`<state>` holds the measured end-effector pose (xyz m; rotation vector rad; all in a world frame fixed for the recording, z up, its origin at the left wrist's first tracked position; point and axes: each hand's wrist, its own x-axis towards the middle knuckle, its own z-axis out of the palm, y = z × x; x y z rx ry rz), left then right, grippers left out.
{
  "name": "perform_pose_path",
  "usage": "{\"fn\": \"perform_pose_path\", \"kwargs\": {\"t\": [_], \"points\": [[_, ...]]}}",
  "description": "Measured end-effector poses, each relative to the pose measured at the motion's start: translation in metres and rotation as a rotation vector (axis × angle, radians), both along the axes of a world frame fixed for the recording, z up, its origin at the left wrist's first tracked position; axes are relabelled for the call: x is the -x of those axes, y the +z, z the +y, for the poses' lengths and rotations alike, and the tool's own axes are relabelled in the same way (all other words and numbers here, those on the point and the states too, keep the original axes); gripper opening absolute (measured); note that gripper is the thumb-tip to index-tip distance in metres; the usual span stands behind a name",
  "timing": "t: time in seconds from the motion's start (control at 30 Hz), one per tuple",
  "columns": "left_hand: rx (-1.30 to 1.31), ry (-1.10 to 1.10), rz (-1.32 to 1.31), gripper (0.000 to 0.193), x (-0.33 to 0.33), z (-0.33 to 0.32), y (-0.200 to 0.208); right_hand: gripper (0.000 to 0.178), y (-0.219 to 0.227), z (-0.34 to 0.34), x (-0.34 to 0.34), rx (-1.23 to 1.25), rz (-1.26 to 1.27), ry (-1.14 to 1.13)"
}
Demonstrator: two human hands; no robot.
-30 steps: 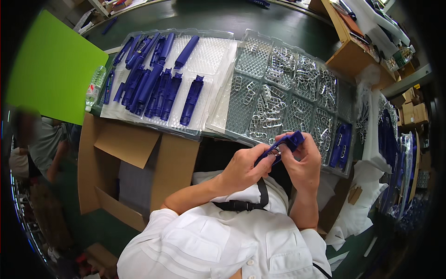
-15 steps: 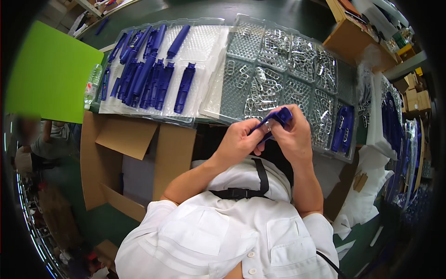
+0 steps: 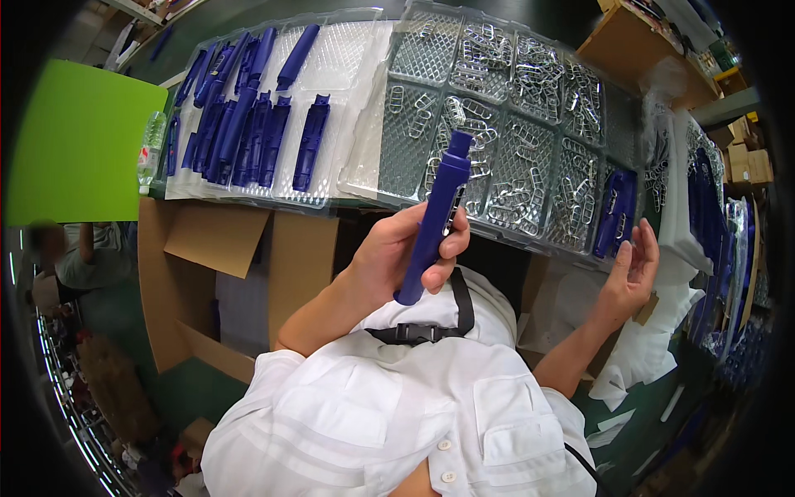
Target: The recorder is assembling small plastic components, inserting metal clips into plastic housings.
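Observation:
My left hand (image 3: 411,248) is wrapped round a long blue plastic casing (image 3: 443,190), shaped like a thick pen with a narrower top end. The casing stands tilted in front of my body, with a slot down one side. My right hand (image 3: 633,277) is apart from it, fingers spread and holding nothing that I can see, beside the tray's right edge. Closest to that hand are blue casing halves (image 3: 614,214) with metal clips in the right-hand compartment. The compartment tray (image 3: 401,180) holds many small oval wire clips (image 3: 517,186) in several sections.
On the left a clear tray (image 3: 344,62) carries blue casing halves (image 3: 240,124). Below it stands an open cardboard box (image 3: 302,273). A water bottle (image 3: 151,149) and a bright green panel (image 3: 79,141) are farther left. Bagged blue parts (image 3: 704,195) hang or stand at the right.
Both hands were together on the blue casing. Now my left hand alone holds it, turned more upright, and my right hand has let go and moved right to the tray's edge.

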<state>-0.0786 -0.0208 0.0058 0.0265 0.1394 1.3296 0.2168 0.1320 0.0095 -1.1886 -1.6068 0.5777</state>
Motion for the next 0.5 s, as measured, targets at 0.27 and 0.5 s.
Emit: {"fn": "perform_pose_path", "kwargs": {"t": [0.27, 0.5], "points": [[0.060, 0.059, 0.035, 0.038, -0.001, 0.009, 0.001, 0.041, -0.057, -0.014, -0.014, -0.308, -0.770, 0.024], [0.074, 0.042, 0.055, 0.037, -0.001, 0.014, 0.003, 0.044, -0.073, -0.002, -0.006, -0.369, -0.827, 0.001]]}}
